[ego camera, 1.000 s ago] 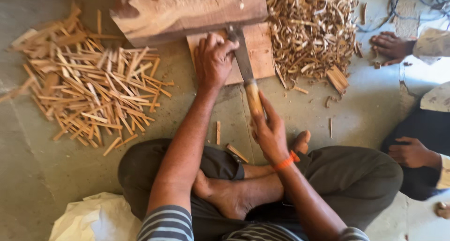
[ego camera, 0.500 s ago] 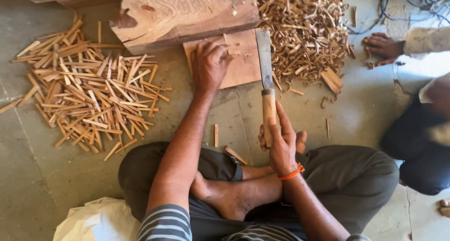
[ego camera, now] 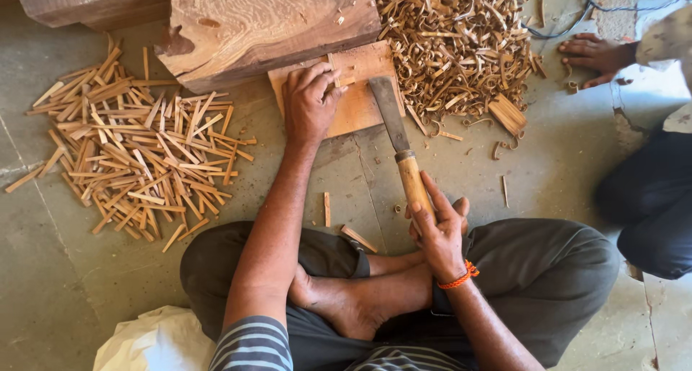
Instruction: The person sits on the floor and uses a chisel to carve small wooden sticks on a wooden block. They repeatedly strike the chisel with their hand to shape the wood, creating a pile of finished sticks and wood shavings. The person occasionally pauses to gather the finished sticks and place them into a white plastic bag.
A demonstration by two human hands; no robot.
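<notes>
Broad steel chopping blade with pale round wooden handle (ego camera: pixel 398 149): handle clasped in the right hand (ego camera: pixel 437 230), tip laid on the flat reddish wooden board (ego camera: pixel 360 108) by the block's front edge. Judged heavy, stiff, sharp; best held by the handle. Small thin wooden piece (ego camera: pixel 336 74): pinched upright on the board by the left hand (ego camera: pixel 308 100); judged light, brittle.
</notes>
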